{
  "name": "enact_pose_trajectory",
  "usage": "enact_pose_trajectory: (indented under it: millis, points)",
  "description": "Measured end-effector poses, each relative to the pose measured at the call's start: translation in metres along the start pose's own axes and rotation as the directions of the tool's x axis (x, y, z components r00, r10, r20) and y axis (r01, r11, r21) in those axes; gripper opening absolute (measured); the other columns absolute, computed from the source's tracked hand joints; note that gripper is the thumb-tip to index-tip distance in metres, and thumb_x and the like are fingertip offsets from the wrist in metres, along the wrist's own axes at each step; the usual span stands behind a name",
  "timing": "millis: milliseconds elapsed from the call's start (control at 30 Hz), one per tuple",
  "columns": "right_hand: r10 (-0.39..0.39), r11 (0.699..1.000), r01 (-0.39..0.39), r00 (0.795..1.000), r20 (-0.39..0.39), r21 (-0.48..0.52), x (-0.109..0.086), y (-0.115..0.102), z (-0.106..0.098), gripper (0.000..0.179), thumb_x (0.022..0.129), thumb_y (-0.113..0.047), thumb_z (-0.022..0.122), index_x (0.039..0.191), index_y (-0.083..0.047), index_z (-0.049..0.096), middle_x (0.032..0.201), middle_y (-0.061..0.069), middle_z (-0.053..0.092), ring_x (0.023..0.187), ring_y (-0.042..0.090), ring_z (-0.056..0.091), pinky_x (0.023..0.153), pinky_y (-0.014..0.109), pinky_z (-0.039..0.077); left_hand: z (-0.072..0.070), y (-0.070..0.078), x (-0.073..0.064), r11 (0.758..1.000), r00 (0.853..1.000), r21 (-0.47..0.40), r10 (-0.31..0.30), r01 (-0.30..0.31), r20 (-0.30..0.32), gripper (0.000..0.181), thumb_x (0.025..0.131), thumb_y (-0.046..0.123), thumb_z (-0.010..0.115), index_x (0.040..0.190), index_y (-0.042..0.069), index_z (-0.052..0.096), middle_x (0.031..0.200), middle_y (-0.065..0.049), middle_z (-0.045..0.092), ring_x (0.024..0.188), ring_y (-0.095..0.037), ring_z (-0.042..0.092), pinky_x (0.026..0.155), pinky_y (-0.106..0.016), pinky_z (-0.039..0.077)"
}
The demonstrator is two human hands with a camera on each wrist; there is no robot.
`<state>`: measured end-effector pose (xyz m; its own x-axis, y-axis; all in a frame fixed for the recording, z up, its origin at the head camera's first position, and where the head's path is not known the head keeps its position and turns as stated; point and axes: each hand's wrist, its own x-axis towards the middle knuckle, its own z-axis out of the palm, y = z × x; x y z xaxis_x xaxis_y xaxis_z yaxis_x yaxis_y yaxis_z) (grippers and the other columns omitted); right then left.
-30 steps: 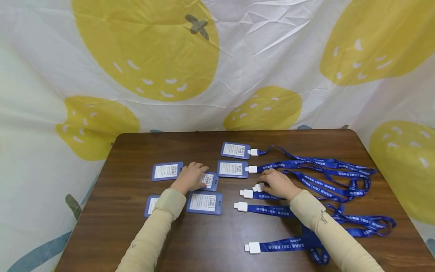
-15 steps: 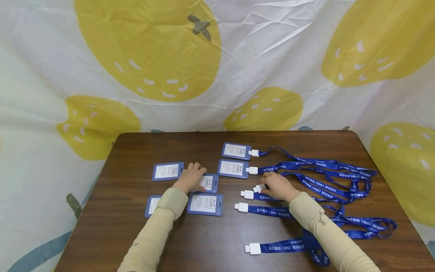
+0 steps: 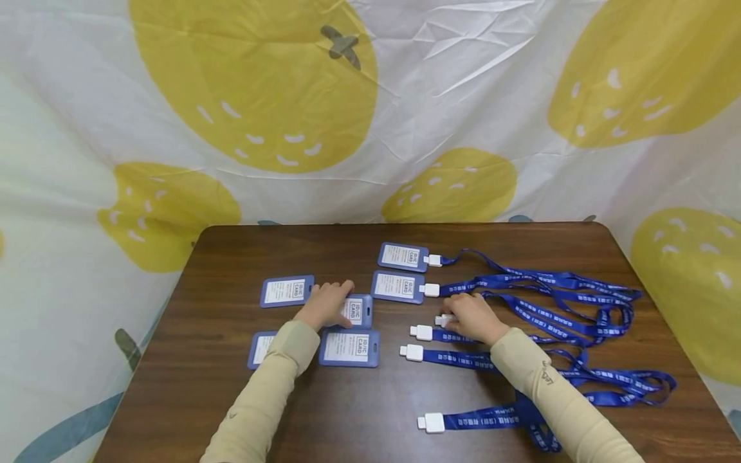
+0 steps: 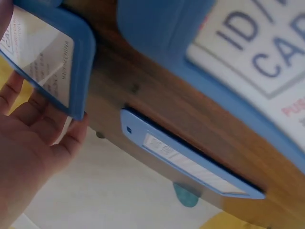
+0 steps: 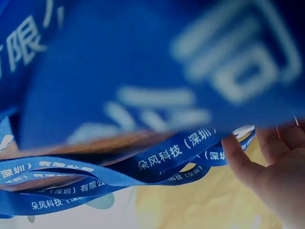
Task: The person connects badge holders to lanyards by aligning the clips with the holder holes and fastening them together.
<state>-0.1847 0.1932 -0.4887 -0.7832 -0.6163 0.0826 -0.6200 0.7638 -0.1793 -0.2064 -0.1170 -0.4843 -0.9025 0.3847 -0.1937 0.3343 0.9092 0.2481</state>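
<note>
My left hand (image 3: 327, 305) grips a blue ID card holder (image 3: 360, 311) by its edges, fingers along the far side and thumb at the near side. In the left wrist view that card holder (image 4: 52, 57) is tilted up, its slotted end out of frame. My right hand (image 3: 473, 317) pinches the white clip (image 3: 443, 320) of a blue lanyard, most of the clip hidden by the fingers. A gap of table separates the clip from the held card holder. In the right wrist view a blue lanyard strap (image 5: 119, 71) fills the top, blurred and close, with my right hand (image 5: 271, 167) beyond.
Loose card holders lie around the left hand, one (image 3: 350, 348) just in front. Two farther card holders (image 3: 397, 287) have lanyard clips at their slots. Other white clips (image 3: 414, 352) lie in front of the right hand. Lanyard straps (image 3: 608, 315) tangle at the right of the wooden table (image 3: 347, 418).
The left fingers have spread slightly right along the card holder, which has tilted a little. The clip in the right hand has turned more level and shifted slightly right.
</note>
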Motion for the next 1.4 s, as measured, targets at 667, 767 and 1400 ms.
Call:
enact_pose_trajectory:
  millis: [667,767,1400]
  points:
    - [0.111,0.976,-0.105,0.994,-0.02,0.192,0.002,0.003,-0.017,0.013,0.077,-0.015,0.071,0.077,-0.01,0.058,0.065,-0.003,0.055,0.056,0.012,0.045,0.053,0.03,0.041,-0.009,-0.01,-0.004,0.887,0.963,-0.422,0.08,-0.186,-0.257,0.015,0.077,0.002,0.069,0.09,0.001,0.063,0.084,-0.009,0.064,0.078,-0.021,0.058,0.073,-0.036,0.047]
    - [0.142,0.959,-0.131,0.99,-0.026,0.251,0.001,0.003,-0.019,0.01,0.078,-0.015,0.069,0.082,-0.008,0.062,0.069,-0.001,0.058,0.058,0.013,0.047,0.056,0.031,0.042,-0.01,-0.009,-0.006,0.852,0.968,-0.498,0.035,-0.16,-0.25,0.014,0.078,0.006,0.07,0.089,0.001,0.063,0.082,-0.006,0.062,0.077,-0.018,0.056,0.073,-0.035,0.046]
    - [0.201,0.836,-0.161,0.979,-0.02,0.524,0.009,-0.003,-0.033,0.019,0.092,-0.014,0.053,0.105,-0.002,0.059,0.091,0.006,0.062,0.077,0.02,0.052,0.073,0.039,0.044,-0.009,0.023,-0.005,0.394,0.929,-0.91,-0.271,-0.132,-0.252,0.022,0.079,0.007,0.068,0.095,-0.008,0.065,0.085,-0.008,0.063,0.07,-0.011,0.054,0.062,-0.022,0.043]
